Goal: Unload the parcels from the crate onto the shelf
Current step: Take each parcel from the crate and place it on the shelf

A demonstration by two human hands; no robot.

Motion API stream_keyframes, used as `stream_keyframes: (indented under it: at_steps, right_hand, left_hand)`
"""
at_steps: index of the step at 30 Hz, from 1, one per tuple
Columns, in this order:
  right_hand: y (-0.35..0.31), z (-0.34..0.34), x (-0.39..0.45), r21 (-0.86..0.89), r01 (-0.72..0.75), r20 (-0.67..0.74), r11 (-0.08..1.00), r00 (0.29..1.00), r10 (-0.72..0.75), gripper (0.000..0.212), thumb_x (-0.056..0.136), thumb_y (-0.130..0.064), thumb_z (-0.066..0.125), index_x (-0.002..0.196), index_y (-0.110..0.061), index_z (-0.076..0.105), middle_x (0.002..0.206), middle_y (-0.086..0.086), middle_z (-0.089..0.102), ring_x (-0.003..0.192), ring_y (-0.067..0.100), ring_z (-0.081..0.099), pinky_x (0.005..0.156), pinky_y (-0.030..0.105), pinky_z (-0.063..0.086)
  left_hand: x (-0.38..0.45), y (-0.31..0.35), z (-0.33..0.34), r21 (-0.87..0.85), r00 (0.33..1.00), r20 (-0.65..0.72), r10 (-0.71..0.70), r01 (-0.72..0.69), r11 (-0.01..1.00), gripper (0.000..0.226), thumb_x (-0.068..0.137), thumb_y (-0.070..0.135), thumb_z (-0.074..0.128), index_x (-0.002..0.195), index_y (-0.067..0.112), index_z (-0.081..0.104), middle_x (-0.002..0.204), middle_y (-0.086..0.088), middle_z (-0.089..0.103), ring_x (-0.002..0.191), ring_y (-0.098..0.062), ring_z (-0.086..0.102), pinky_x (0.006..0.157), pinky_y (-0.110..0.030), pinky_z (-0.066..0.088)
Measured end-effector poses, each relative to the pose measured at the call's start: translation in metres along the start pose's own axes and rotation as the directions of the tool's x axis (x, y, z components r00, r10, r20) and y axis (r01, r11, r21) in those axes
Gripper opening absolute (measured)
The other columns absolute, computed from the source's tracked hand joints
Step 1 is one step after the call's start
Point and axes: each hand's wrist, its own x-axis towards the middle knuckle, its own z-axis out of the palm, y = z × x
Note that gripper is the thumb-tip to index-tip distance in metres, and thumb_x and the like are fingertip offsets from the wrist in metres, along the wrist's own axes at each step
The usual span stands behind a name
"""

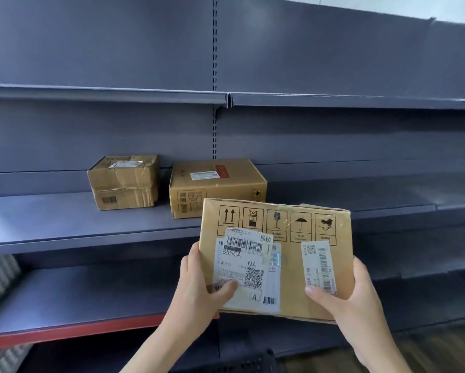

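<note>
I hold a cardboard parcel (277, 254) at lower centre of the frame, off the shelf (64, 219). My left hand (199, 284) grips its left edge, thumb curled onto the shipping label (246, 267); my right hand (352, 294) grips the right edge, thumb on top. Two more parcels, a crumpled box (123, 181) and a flat box (215, 187), sit on the shelf at centre-left.

Both forearms reached up toward twelve o'clock; the left hand (199, 285) and right hand (345, 294) each gripped with thumbs pressed on top.
</note>
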Motion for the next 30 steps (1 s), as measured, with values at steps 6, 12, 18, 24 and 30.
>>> stream_keyframes:
  at_steps: [6, 12, 18, 24, 30]
  right_hand:
    - [-0.027, -0.019, 0.020, -0.025, 0.127, -0.083, 0.992, 0.988, -0.129, 0.071, 0.061, -0.023, 0.084, 0.117, -0.038, 0.041, 0.100, -0.022, 0.058, 0.092, -0.003, 0.053, 0.071, 0.021, 0.042]
    - [-0.052, -0.009, 0.053, 0.016, 0.234, -0.101, 0.972, 0.968, -0.231, 0.078, 0.061, -0.023, 0.083, 0.125, -0.032, 0.039, 0.102, -0.025, 0.055, 0.095, -0.004, 0.052, 0.081, 0.027, 0.044]
    - [-0.064, 0.026, 0.096, 0.114, 0.279, -0.030, 0.954, 0.960, -0.277, 0.070, 0.064, -0.021, 0.082, 0.112, -0.047, 0.039, 0.101, -0.029, 0.055, 0.094, -0.019, 0.050, 0.073, 0.016, 0.043]
    - [-0.069, 0.072, 0.134, 0.137, 0.284, 0.043, 0.949, 0.955, -0.292, 0.072, 0.067, -0.021, 0.081, 0.125, -0.028, 0.039, 0.113, -0.011, 0.055, 0.103, 0.007, 0.052, 0.086, 0.031, 0.047]
    - [-0.070, 0.073, 0.149, 0.171, 0.335, 0.018, 0.926, 0.939, -0.343, 0.060, 0.066, -0.026, 0.080, 0.110, -0.037, 0.041, 0.107, -0.014, 0.057, 0.099, 0.005, 0.054, 0.078, 0.024, 0.046]
  left_hand:
    - [0.025, 0.032, -0.002, 0.006, 0.985, -0.026, 0.173, -0.173, 0.985, 0.068, 0.071, 0.024, 0.074, 0.120, 0.043, 0.030, 0.114, 0.020, 0.044, 0.112, -0.004, 0.044, 0.076, -0.017, 0.044]
    - [0.057, 0.052, -0.017, -0.006, 0.966, -0.061, 0.250, -0.251, 0.968, 0.077, 0.071, 0.018, 0.076, 0.134, 0.023, 0.031, 0.122, 0.005, 0.048, 0.118, -0.015, 0.046, 0.093, -0.037, 0.051]
    - [0.094, 0.047, -0.036, 0.077, 0.941, -0.165, 0.297, -0.288, 0.955, 0.076, 0.071, 0.017, 0.076, 0.133, 0.020, 0.031, 0.120, 0.016, 0.044, 0.117, -0.009, 0.042, 0.087, -0.018, 0.045]
    - [0.129, 0.033, -0.052, 0.122, 0.945, -0.197, 0.261, -0.240, 0.963, 0.077, 0.071, 0.013, 0.076, 0.134, 0.015, 0.031, 0.125, 0.003, 0.046, 0.122, -0.021, 0.041, 0.099, -0.047, 0.045]
    - [0.146, 0.037, -0.056, 0.153, 0.946, -0.197, 0.258, -0.230, 0.961, 0.082, 0.065, 0.030, 0.071, 0.134, 0.012, 0.031, 0.126, -0.003, 0.050, 0.121, -0.027, 0.045, 0.096, -0.050, 0.047]
